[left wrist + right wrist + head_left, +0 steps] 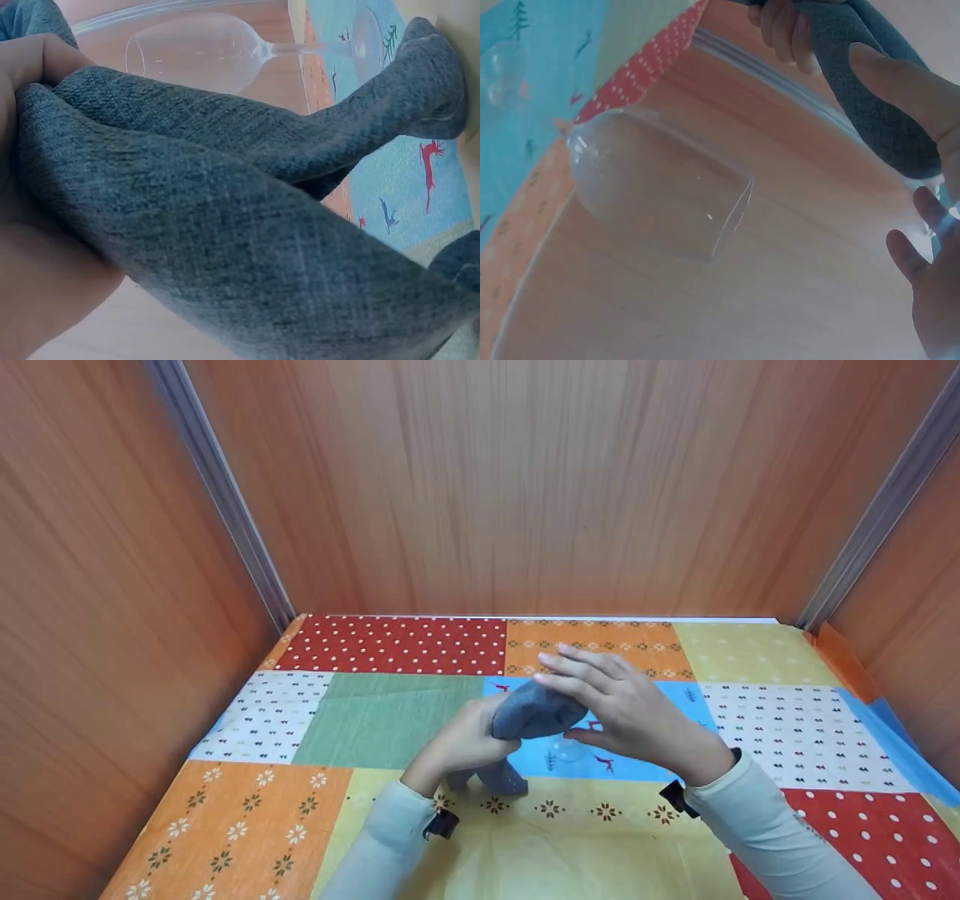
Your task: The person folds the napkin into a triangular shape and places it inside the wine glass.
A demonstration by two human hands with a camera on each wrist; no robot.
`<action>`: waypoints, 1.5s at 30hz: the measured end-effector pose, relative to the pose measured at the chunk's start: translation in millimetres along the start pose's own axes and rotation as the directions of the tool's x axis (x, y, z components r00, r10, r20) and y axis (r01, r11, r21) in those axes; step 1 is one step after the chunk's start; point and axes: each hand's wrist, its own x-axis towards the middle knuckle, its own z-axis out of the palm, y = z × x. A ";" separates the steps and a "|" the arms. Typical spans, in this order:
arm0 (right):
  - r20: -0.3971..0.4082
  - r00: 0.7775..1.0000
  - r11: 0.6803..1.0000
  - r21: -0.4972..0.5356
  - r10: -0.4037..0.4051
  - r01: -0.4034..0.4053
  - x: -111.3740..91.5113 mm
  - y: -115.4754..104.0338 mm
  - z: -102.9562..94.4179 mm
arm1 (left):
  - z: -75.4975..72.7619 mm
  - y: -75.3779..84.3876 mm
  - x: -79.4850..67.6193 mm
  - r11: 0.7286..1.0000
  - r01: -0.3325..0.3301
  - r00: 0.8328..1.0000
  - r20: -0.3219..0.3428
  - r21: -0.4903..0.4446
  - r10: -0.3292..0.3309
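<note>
My left hand [471, 735] grips a bunched grey-blue cloth [536, 711] around its middle. The cloth's upper part stands out above the fist, while its loose ends hang below, close over the table. Against the upper end, my right hand [626, 709] has its fingers mostly straight, fingertips at the cloth with the thumb lower down. In the right wrist view one finger lies along the cloth [862, 105]. Behind the cloth stands an upright clear wine glass [202, 49]; in the head view only its foot [568, 748] shows well, the bowl being hidden.
A patchwork-patterned tablecloth [525, 840] covers the table. Wood-grain panels [525, 487] rise at the back and both sides, with grey metal strips [225, 495] at the corners. Black straps [442, 823] sit on both wrists.
</note>
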 end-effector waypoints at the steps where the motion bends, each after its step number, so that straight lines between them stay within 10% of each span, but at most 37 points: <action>1: 0.011 1.000 1.000 -0.020 -0.016 0.017 0.7 -1.4 1.1 | 0.6 0.4 0.1 1.000 -0.004 1.000 0.011 0.008 0.004; 20: -0.037 0.995 0.994 -0.055 -0.093 0.091 4.8 -5.0 7.7 | 2.7 4.9 2.3 0.995 0.098 0.994 0.053 -0.006 -0.097; 32: -0.111 0.994 0.998 -0.059 0.001 -0.008 1.0 -0.2 2.5 | 2.5 17.6 -3.5 1.000 -0.003 0.999 -0.054 -0.021 0.002; 39: -0.204 0.973 0.984 -0.123 0.103 -0.130 -0.9 7.5 0.1 | 13.3 32.6 -4.2 0.965 -0.260 0.920 -0.313 -0.040 0.235; 41: -0.233 0.963 0.979 -0.117 0.135 -0.165 -1.7 9.1 0.9 | 17.9 39.2 -4.8 0.951 -0.300 0.922 -0.277 -0.070 0.271; 45: -0.293 0.941 0.971 -0.109 0.171 -0.211 -3.4 10.8 3.8 | 30.3 49.6 -5.4 0.961 -0.222 0.974 -0.003 -0.164 0.225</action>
